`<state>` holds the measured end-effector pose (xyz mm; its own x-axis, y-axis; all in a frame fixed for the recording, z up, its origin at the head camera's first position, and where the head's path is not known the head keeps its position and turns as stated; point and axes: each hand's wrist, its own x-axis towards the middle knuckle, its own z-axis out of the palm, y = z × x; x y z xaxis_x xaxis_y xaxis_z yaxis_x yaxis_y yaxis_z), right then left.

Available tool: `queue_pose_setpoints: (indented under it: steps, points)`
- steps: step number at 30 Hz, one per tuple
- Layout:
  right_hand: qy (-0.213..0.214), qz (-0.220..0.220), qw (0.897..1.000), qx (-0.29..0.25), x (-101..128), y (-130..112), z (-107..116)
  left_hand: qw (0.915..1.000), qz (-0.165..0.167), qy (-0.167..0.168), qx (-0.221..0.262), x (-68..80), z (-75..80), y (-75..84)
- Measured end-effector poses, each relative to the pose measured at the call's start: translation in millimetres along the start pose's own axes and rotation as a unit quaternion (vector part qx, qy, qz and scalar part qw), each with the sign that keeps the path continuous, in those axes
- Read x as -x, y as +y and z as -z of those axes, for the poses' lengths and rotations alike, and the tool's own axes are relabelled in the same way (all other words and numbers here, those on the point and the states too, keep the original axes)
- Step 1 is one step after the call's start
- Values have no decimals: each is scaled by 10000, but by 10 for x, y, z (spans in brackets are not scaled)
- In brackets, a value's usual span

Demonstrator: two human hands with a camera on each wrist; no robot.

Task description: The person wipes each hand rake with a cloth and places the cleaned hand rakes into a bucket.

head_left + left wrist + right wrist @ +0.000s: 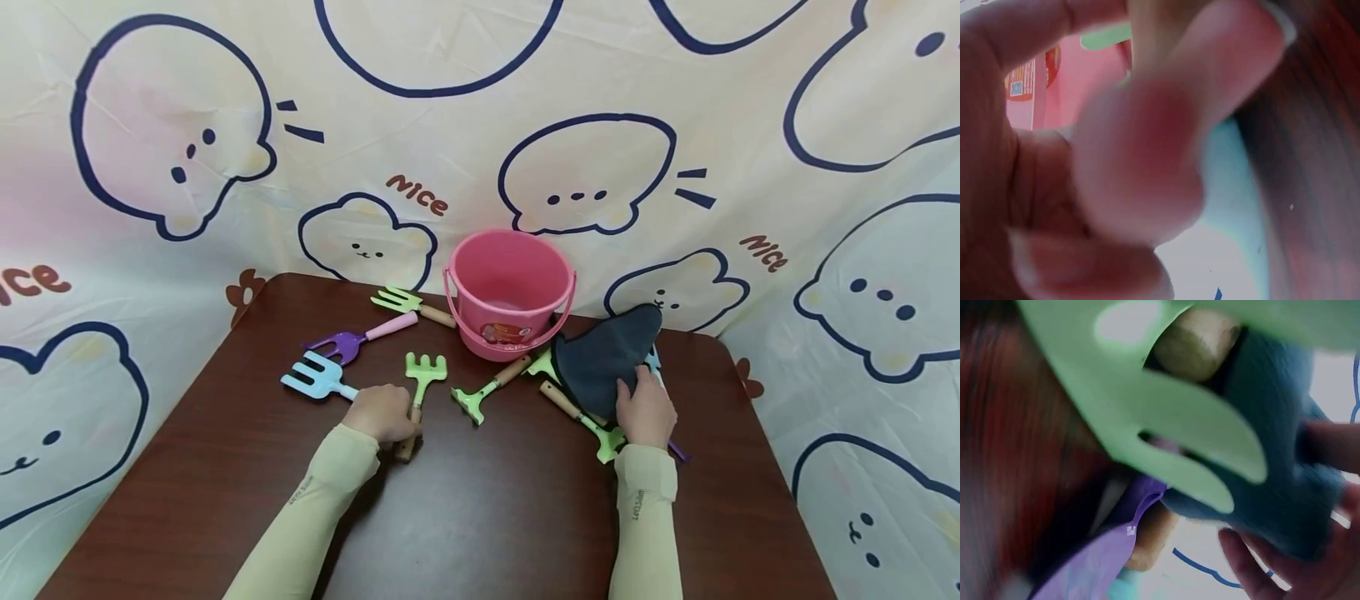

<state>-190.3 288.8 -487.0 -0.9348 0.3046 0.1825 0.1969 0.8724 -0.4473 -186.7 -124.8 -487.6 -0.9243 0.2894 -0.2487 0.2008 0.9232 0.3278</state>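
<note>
In the head view my left hand [382, 412] curls its fingers round the wooden handle [406, 448] of a small green garden rake [426, 369]. The light blue garden fork [318, 377] lies beside it, the end of its handle hidden by that hand. Between thumb and fingers of my right hand [647, 411] is a dark blue, pointed piece of cloth [611, 358], propped up over several tools. The right wrist view shows a green tool head [1166, 419] and a purple tool [1094, 565] close by the cloth [1272, 506].
A pink bucket [506, 321] stands at the back middle. Left of it lie a pale green fork [397, 300] and a purple fork [347, 344]. A green tool [474, 402] lies in front, another [573, 407] by the cloth. A patterned curtain [465, 158] hangs behind the brown table [480, 517].
</note>
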Motion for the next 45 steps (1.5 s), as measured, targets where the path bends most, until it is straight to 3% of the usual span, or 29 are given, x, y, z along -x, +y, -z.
queue_pose_setpoints:
  steps: [3, 5, 9, 13, 19, 22, 24, 26, 29, 31, 34, 37, 41, 45]
  points:
    - [527, -18, 9966, -637, -6, -24, -13, 9997, 66, 156, -203, 2, -5, 8]
    - [905, 89, 9889, -1178, -15, -30, -15, 9994, 86, 229, -248, 0, -15, 12]
    - [1669, 536, 9607, -2150, -25, -49, 17, 9992, -49, 318, -245, -23, -37, 13]
    - [2141, 956, 9301, -2827, -24, -86, 82, 9983, -127, 525, -199, -54, -17, -27]
    - [2089, 1236, 8876, -3915, -9, -162, 201, 9977, -415, 495, 221, -31, 134, -113]
    - [1862, 1172, 8768, -4276, 22, -203, 267, 9956, -638, 396, 552, 0, 215, -161]
    - [1742, 1246, 8758, -4326, 39, -221, 299, 9928, -768, 294, 868, 25, 265, -185]
    - [1718, 1543, 8848, -4046, 42, -228, 313, 9888, -865, 135, 1209, 50, 301, -205]
    - [1884, 2171, 9051, -3134, 39, -240, 313, 9783, -1025, -183, 1792, 83, 347, -214]
    - [2187, 2566, 9077, -2500, 27, -245, 301, 9672, -1176, -394, 2217, 96, 368, -205]
    - [2729, 2783, 8997, -1966, 20, -248, 281, 9469, -1465, -650, 2787, 103, 390, -168]
    - [3110, 2591, 8927, -1984, 32, -237, 275, 9286, -1650, -801, 3225, 106, 395, -118]
    - [3261, 2373, 8791, -2539, 53, -234, 289, 9187, -1756, -726, 3463, 114, 388, -64]
    - [3075, 2469, 8635, -3144, 58, -251, 305, 9140, -1776, -615, 3594, 103, 380, -3]
